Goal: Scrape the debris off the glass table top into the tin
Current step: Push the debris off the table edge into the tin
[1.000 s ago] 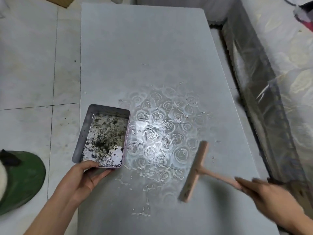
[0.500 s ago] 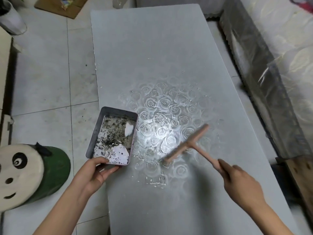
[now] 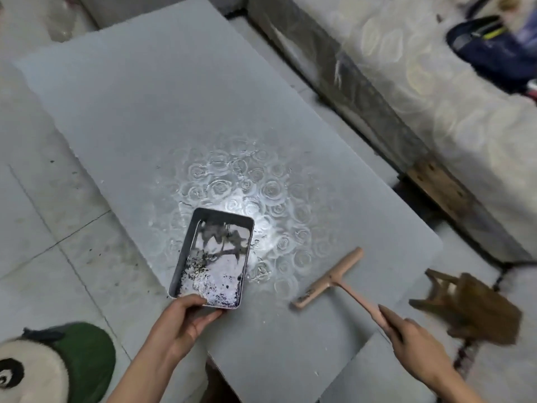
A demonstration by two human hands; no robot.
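— While both arms reach out over the near edge, what has each hand got?
— My left hand [image 3: 186, 321] pinches the near end of the grey rectangular metal tin [image 3: 182, 258], thumb on the rim, fingers beneath. My right hand [image 3: 412, 341] is curled round the handle of the pinkish wooden T-shaped scraper [image 3: 334, 282].
— And the tin?
— Over the rose-patterned patch [image 3: 270, 190] of the frosted glass table top [image 3: 145, 106], dark debris [image 3: 200, 282] inside, the blade just right of it. Half a second ago it hung at the left edge.
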